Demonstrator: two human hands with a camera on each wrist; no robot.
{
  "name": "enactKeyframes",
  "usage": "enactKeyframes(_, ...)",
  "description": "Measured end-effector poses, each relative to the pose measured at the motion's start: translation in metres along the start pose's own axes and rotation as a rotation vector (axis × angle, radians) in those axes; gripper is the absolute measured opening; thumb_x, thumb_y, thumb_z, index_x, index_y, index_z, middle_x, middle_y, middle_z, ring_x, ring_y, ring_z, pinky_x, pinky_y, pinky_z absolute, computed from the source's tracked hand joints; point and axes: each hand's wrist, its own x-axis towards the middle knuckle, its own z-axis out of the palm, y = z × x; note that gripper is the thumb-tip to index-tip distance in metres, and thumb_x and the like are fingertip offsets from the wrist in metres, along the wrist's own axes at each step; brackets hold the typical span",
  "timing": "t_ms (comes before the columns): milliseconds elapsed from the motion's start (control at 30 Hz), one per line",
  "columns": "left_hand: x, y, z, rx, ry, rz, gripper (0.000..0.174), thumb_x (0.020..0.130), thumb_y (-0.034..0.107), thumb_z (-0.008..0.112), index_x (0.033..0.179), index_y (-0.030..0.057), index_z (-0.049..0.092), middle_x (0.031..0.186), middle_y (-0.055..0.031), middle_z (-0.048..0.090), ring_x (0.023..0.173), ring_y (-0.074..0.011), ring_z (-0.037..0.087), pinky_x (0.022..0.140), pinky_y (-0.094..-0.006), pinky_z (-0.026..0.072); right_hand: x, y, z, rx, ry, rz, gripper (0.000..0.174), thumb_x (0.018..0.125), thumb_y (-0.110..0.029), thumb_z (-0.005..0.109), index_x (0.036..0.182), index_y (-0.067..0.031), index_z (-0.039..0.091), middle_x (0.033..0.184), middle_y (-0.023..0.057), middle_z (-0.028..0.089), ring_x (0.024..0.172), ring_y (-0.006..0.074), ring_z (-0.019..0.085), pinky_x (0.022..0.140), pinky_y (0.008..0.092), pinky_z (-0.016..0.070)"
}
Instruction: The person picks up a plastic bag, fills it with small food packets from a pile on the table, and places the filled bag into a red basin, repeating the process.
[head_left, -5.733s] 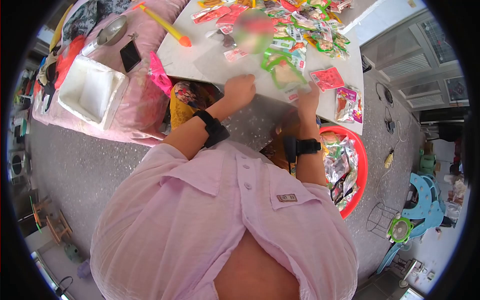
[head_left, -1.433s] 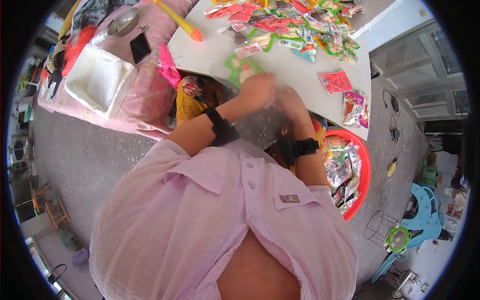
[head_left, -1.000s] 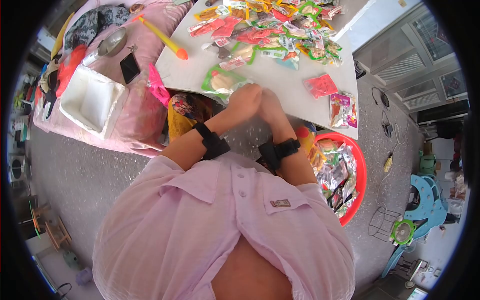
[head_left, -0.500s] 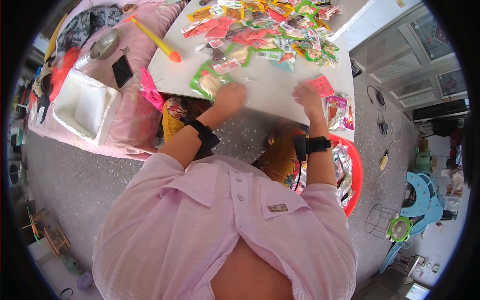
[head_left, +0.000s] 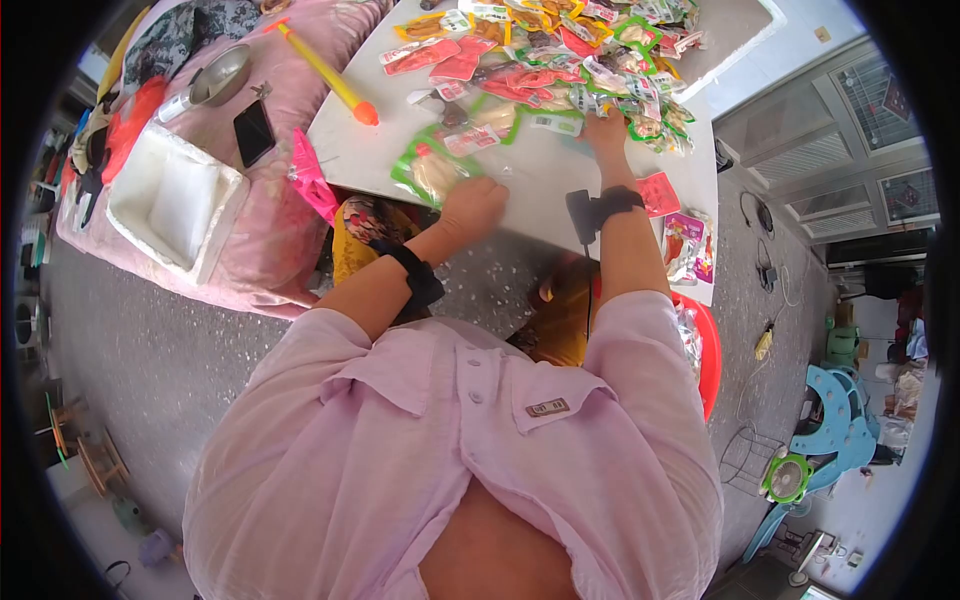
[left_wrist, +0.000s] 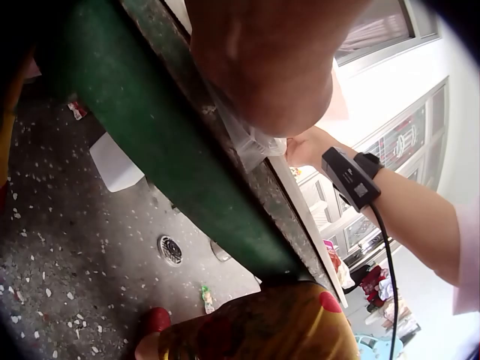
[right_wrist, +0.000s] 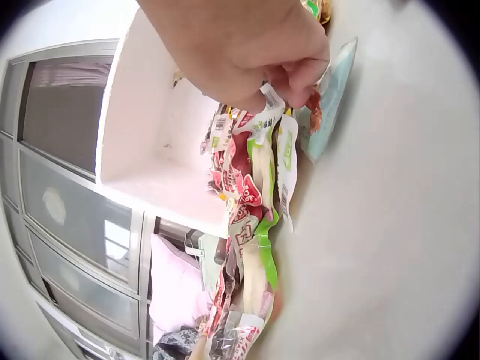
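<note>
In the head view my left hand (head_left: pixel 475 208) is at the table's front edge, pinching the clear end of a green-edged food packet (head_left: pixel 433 172) with pale contents. The left wrist view shows the clear plastic (left_wrist: pixel 251 146) under that hand. My right hand (head_left: pixel 605 135) reaches to the near side of the packet pile (head_left: pixel 560 70). In the right wrist view its curled fingers pinch the top of a teal-edged food packet (right_wrist: pixel 330 109) with reddish contents, beside a white-labelled packet (right_wrist: pixel 287 161). The fingertips are partly hidden there.
A red packet (head_left: pixel 658 194) and a purple one (head_left: pixel 685 240) lie on the white table (head_left: pixel 540 195) at right. Below stands a red tub (head_left: pixel 711 350) of packets. A white foam box (right_wrist: pixel 161 112) stands behind the pile. The yellow stick (head_left: pixel 330 75) lies at left.
The hands, together a second ago, have parted. My right hand has moved away to the pile. My left hand stays by the green-edged packet, now lying at the table's front left.
</note>
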Motion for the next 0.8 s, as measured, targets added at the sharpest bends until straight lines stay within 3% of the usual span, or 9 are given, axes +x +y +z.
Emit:
enactKeyframes(133, -0.001, 0.0, -0.002, -0.016, 0.0, 0.006, 0.012, 0.058, 0.008, 0.053, 0.068, 0.0074, 0.047, 0.065, -0.0085, 0.045, 0.062, -0.0274, 0.048, 0.054, -0.0372, 0.0395, -0.001, -0.018, -0.004, -0.127, -0.196, 0.101, 0.016, 0.069, -0.012, 0.049, 0.068, 0.0048, 0.051, 0.068, 0.0214, 0.057, 0.053, 0.0254, 0.057, 0.048, 0.0304, 0.0437)
enactKeyframes(233, -0.001, 0.002, -0.003, -0.004, 0.041, 0.026, 0.011, 0.058, 0.008, 0.053, 0.067, 0.0076, 0.046, 0.065, -0.0085, 0.044, 0.061, -0.0274, 0.048, 0.054, -0.0373, 0.0393, -0.007, -0.006, -0.005, -0.176, -0.062, -0.066, 0.017, 0.069, -0.012, 0.049, 0.067, 0.0045, 0.051, 0.061, 0.0172, 0.056, 0.054, 0.02, 0.058, 0.049, 0.0283, 0.0439)
enactKeyframes(333, 0.0, 0.002, -0.004, 0.004, -0.003, 0.013, 0.011, 0.059, 0.009, 0.053, 0.067, 0.0077, 0.046, 0.065, -0.0088, 0.044, 0.062, -0.0275, 0.049, 0.054, -0.0371, 0.0394, -0.034, -0.004, -0.023, 0.151, -0.007, 0.152, 0.014, 0.069, -0.011, 0.049, 0.07, 0.0024, 0.052, 0.058, 0.0105, 0.053, 0.055, 0.0163, 0.057, 0.048, 0.0264, 0.044)
enactKeyframes(433, 0.0, 0.002, -0.001, 0.001, -0.031, -0.021, 0.01, 0.061, 0.01, 0.052, 0.067, 0.0072, 0.045, 0.064, -0.0096, 0.045, 0.062, -0.0281, 0.049, 0.054, -0.0378, 0.0393, -0.073, -0.004, -0.053, 0.359, -0.141, 0.354, 0.013, 0.071, -0.01, 0.049, 0.078, 0.0003, 0.051, 0.062, 0.006, 0.051, 0.056, 0.0146, 0.055, 0.049, 0.0244, 0.0442)
enactKeyframes(633, -0.003, 0.02, -0.006, -0.123, 0.002, -0.11, 0.006, 0.066, 0.008, 0.05, 0.068, 0.0054, 0.044, 0.062, -0.0124, 0.046, 0.058, -0.0309, 0.048, 0.053, -0.0404, 0.0392, -0.137, -0.004, -0.076, 0.634, -0.142, 0.506, 0.017, 0.072, -0.01, 0.052, 0.085, 0.0004, 0.049, 0.076, 0.0069, 0.051, 0.059, 0.0144, 0.053, 0.048, 0.0243, 0.0461)
enactKeyframes(800, -0.008, 0.028, -0.002, -0.159, 0.01, -0.105, 0.005, 0.068, 0.007, 0.048, 0.069, 0.0052, 0.044, 0.063, -0.0131, 0.047, 0.06, -0.0317, 0.049, 0.053, -0.0407, 0.0392, -0.11, 0.019, -0.064, 0.301, -0.238, 0.31, 0.021, 0.07, -0.01, 0.057, 0.087, 0.0001, 0.049, 0.077, 0.007, 0.052, 0.06, 0.0148, 0.053, 0.047, 0.0226, 0.0451)
